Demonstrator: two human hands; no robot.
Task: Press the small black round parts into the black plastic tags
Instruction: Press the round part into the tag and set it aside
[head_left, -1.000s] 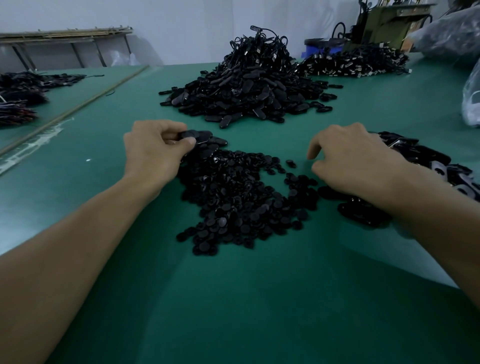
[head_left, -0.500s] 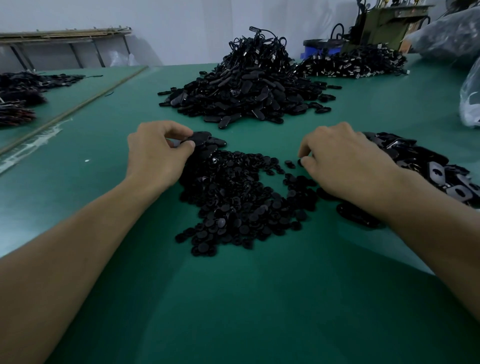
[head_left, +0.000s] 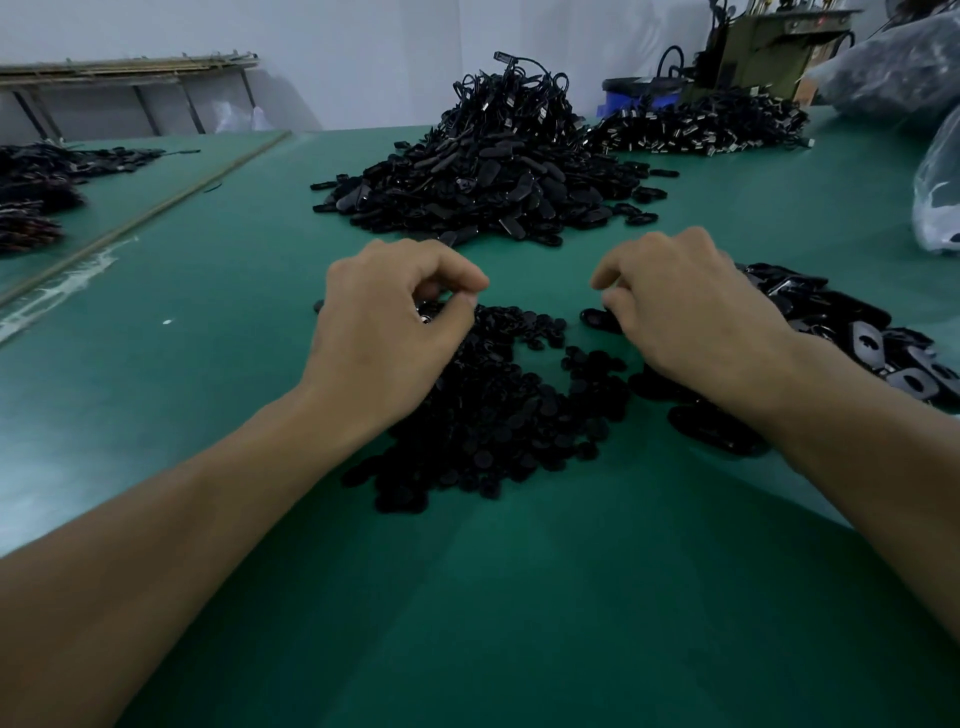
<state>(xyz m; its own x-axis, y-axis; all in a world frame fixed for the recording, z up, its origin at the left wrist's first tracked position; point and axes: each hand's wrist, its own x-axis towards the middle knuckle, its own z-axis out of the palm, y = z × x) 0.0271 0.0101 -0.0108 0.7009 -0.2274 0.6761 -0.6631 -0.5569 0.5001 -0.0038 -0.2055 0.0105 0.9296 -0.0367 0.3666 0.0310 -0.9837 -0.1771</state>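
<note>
A heap of small black round parts (head_left: 498, 415) lies on the green table (head_left: 519, 597) between my hands. Loose black plastic tags (head_left: 831, 322) are spread to the right, partly under my right forearm. My left hand (head_left: 395, 322) hovers over the heap's left edge with its fingers curled round dark parts, mostly hidden in the curl. My right hand (head_left: 691, 317) is curled, its thumb on a single black tag (head_left: 595, 318) at the heap's right edge.
A tall mound of black tags with cords (head_left: 493, 171) rises just beyond my hands. Another pile (head_left: 701, 124) lies at the back right in front of a machine (head_left: 769, 47). Clear plastic bags (head_left: 940, 197) sit at the right edge, and dark piles (head_left: 36, 192) on the left table.
My left hand has moved right over the heap, and the tag it showed is now tucked inside its fingers. My right hand has shifted slightly left toward a single tag.
</note>
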